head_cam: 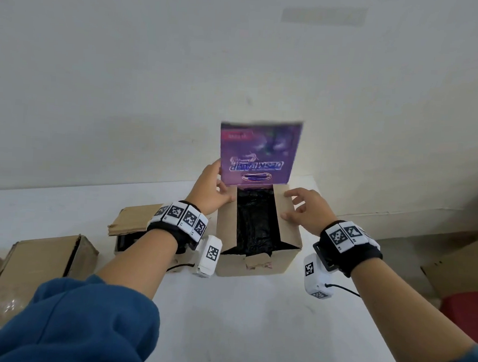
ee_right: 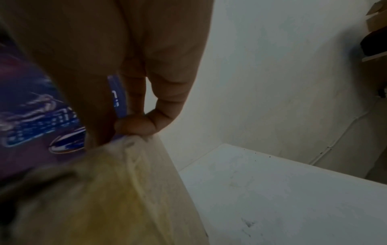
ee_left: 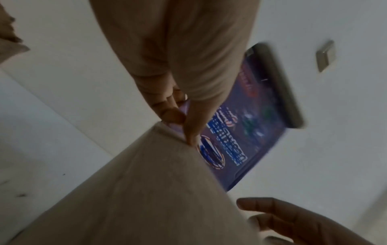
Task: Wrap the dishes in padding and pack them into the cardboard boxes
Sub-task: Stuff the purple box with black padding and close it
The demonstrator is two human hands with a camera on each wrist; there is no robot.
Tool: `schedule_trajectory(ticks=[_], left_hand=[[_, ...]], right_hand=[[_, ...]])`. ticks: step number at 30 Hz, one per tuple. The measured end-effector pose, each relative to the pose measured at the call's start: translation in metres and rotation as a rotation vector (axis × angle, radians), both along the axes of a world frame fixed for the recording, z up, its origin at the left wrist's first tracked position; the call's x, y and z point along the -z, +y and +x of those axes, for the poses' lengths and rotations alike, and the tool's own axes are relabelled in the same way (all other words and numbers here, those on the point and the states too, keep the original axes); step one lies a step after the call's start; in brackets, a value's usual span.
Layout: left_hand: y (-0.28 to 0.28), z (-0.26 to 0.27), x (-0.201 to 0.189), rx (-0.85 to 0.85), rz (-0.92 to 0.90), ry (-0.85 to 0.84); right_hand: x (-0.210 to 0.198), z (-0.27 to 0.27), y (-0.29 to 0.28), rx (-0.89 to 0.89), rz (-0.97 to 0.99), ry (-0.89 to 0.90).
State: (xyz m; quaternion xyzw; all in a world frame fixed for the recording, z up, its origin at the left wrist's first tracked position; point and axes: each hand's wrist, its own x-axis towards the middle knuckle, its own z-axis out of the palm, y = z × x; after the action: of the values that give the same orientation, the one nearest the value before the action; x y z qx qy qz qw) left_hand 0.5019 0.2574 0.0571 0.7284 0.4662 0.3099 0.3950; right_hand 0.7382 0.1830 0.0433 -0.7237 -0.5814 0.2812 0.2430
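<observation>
While both hands are at the cardboard box (head_cam: 258,254), I record it standing on the white table (head_cam: 251,321) with its purple printed flap (head_cam: 259,154) raised at the far side. Black padding (head_cam: 254,223) fills the opening; any dish inside is hidden, so I cannot confirm what is wrapped there.

My left hand (head_cam: 213,192) pinches the lower left edge of the printed flap, thumb in front and fingers behind, as the left wrist view confirms. My right hand (head_cam: 304,210) rests on the right side flap (head_cam: 286,211) with fingers loosely spread. The right wrist view suggests fingertips curling at the box corner, but it is blurred, so I cannot tell whether they grip.

Other cardboard boxes (head_cam: 39,275) lie to the left, well apart from the one in hand.

Risks, in my judgement:
- The printed flap is held at one edge only; folding it down may skew or crease it.
- Padding stands near the rim and could bulge, keeping the flaps from seating.
- The box is light and sits unbraced; a hard push could slide it toward the wall.
</observation>
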Motion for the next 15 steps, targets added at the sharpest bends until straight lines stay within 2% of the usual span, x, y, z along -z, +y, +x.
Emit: schedule_trajectory(ticks=[3, 4, 7, 9, 12, 15], left_hand=[[-0.008, -0.002, -0.004, 0.059, 0.048, 0.048], [-0.009, -0.004, -0.001, 0.082, 0.055, 0.052], [-0.010, -0.015, 0.012, 0.068, -0.011, 0.047], [-0.019, -0.020, 0.012, 0.036, -0.119, -0.089], [-0.036, -0.027, 0.007, 0.005, -0.221, -0.371], [-0.049, -0.030, 0.001, 0.040, -0.283, -0.387]], right_hand=[[-0.008, -0.001, -0.003, -0.001, 0.010, 0.007], [-0.010, -0.002, -0.005, 0.017, 0.026, 0.081], [-0.023, -0.008, -0.015, 0.159, 0.057, 0.563], [-0.030, -0.010, -0.025, 0.203, 0.079, 0.734], [-0.033, -0.012, -0.039, 0.235, 0.136, 0.812], [-0.027, -0.012, -0.050, 0.207, 0.175, 0.854]])
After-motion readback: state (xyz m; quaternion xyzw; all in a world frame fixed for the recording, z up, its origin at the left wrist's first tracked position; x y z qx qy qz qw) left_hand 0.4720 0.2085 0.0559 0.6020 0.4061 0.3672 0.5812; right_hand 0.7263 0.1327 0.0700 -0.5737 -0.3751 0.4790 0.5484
